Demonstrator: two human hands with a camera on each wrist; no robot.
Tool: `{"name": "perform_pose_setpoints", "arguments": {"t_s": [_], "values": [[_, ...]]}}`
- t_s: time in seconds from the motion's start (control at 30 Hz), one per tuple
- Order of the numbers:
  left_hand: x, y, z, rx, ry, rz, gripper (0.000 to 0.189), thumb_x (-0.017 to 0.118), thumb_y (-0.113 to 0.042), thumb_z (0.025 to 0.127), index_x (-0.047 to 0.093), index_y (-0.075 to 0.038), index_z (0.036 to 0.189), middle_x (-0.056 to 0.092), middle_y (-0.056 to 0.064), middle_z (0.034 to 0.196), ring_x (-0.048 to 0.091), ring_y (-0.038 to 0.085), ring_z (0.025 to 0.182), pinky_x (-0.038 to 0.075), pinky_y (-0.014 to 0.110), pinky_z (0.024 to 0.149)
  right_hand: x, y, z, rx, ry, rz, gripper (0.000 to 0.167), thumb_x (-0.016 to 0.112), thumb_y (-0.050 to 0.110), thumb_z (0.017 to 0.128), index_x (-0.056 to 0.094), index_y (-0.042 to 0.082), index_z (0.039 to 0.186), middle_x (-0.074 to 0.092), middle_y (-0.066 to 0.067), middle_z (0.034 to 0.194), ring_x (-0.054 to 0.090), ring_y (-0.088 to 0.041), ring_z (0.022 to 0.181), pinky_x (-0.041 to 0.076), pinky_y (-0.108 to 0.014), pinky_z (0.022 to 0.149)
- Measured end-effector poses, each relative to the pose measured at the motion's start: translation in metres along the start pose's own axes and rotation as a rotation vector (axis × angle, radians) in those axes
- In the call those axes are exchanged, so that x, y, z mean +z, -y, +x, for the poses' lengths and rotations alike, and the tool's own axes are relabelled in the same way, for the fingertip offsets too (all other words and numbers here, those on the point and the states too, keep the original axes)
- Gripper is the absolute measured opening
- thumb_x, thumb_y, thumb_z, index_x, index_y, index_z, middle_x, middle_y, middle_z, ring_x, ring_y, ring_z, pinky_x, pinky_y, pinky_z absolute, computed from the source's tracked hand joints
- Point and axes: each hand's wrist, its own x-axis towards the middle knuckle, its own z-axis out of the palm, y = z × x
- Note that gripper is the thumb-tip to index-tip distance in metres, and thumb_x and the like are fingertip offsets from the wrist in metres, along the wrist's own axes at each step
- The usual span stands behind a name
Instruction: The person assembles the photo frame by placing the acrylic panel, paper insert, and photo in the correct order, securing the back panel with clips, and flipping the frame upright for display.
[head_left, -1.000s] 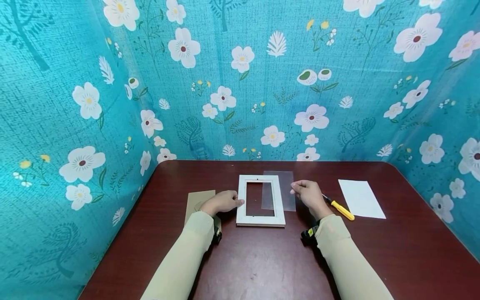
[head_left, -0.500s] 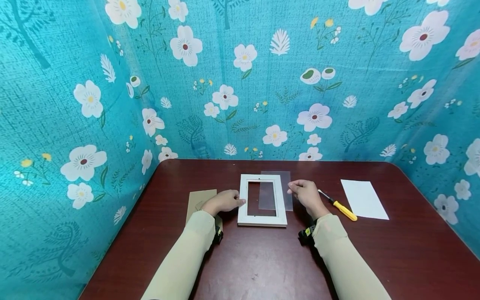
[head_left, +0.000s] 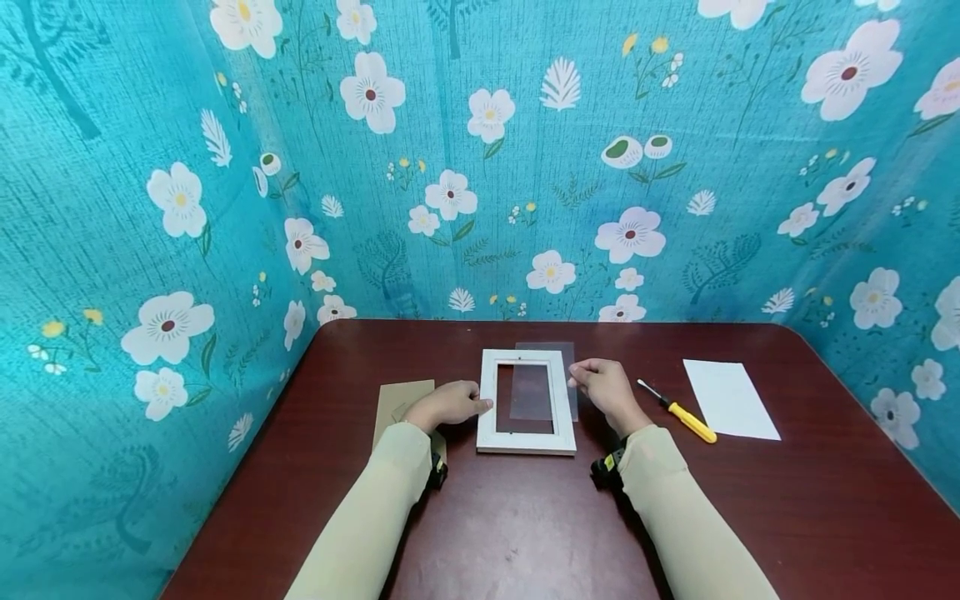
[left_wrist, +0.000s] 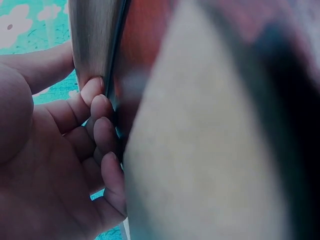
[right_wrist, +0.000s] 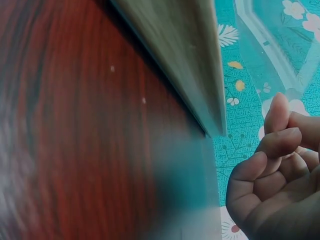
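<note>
A white picture frame [head_left: 489,392] with an open middle lies flat on the table. My left hand [head_left: 450,402] grips its left rail, thumb over the top; in the left wrist view, the curled fingertips [left_wrist: 102,132] press against the frame's side [left_wrist: 95,45]. A clear plastic sheet [head_left: 532,387] overlaps the right part of the opening and juts past the right rail and top corner. By its right edge my right hand [head_left: 609,390] pinches the sheet between thumb and forefinger. The right wrist view shows the sheet [right_wrist: 272,45] tilted above that hand [right_wrist: 280,185].
A brown backing board [head_left: 405,393] lies partly under my left arm. Right of my right hand lies a screwdriver [head_left: 686,419] with a yellow handle, and beyond it a sheet of white paper [head_left: 731,398]. A blue flowered curtain [head_left: 480,208] borders the dark red table [head_left: 510,533].
My right hand has moved left with the clear sheet, which now covers more of the frame's opening. My left hand keeps its hold on the frame.
</note>
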Motion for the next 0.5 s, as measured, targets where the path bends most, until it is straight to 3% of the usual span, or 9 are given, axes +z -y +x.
{"name": "perform_pose_setpoints", "arguments": {"t_s": [0.23, 0.5], "values": [[0.001, 0.002, 0.002, -0.001, -0.005, 0.006, 0.037, 0.057, -0.039, 0.098, 0.048, -0.013, 0.074, 0.04, -0.002, 0.062, 0.035, 0.013, 0.054, 0.033, 0.031, 0.054, 0.008, -0.001, 0.002, -0.022, 0.009, 0.016, 0.026, 0.055, 0.018, 0.101, 0.067, -0.004, 0.109, 0.068, -0.011, 0.087, 0.057, -0.022, 0.084, 0.047, -0.033, 0.072], [0.001, 0.001, 0.001, 0.003, 0.005, 0.002, 0.038, 0.057, -0.039, 0.099, 0.047, -0.013, 0.074, 0.038, -0.002, 0.06, 0.033, 0.013, 0.053, 0.032, 0.031, 0.053, 0.013, 0.002, 0.0, -0.032, 0.035, 0.009, 0.026, 0.056, 0.017, 0.101, 0.067, -0.005, 0.108, 0.069, -0.011, 0.084, 0.06, -0.025, 0.089, 0.048, -0.038, 0.082]]}}
